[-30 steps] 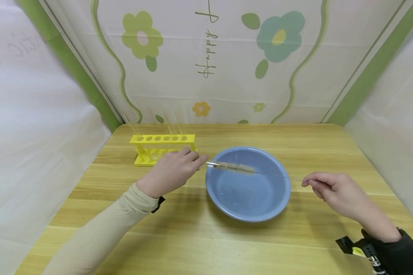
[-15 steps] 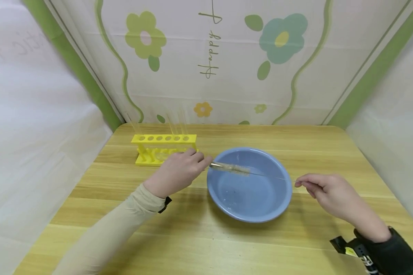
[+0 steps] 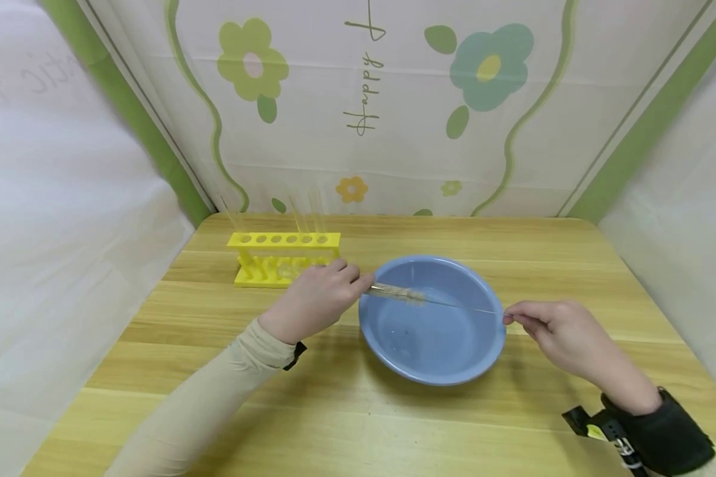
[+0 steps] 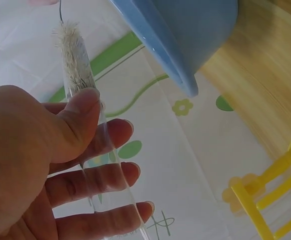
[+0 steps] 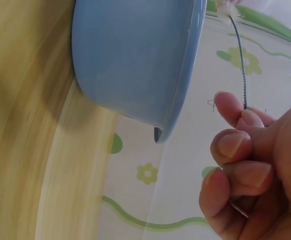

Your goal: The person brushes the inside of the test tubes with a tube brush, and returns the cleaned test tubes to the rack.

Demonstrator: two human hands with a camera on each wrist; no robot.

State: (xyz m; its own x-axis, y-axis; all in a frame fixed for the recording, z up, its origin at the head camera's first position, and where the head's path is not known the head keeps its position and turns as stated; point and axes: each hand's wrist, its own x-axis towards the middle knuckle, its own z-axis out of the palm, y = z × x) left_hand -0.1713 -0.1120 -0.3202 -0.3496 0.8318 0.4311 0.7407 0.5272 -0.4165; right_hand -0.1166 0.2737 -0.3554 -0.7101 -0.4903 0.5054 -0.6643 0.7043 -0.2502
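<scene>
My left hand holds a clear glass test tube between thumb and fingers, its mouth toward the right. A test tube brush with pale bristles sits partly inside the tube, a tuft sticking out of the mouth. The thumb and forefinger of my right hand pinch the brush's thin twisted wire handle. Tube and brush lie in one slanting line above a blue basin. My right fingertips are at the basin's right rim in the head view.
A yellow test tube rack stands at the back left, with several clear tubes upright in it. Everything is on a wooden table. White printed fabric closes off the back, with plain fabric at the sides.
My right hand has moved left, sliding the brush deeper into the test tube, so less bristle shows outside. My left hand has shifted slightly right.
</scene>
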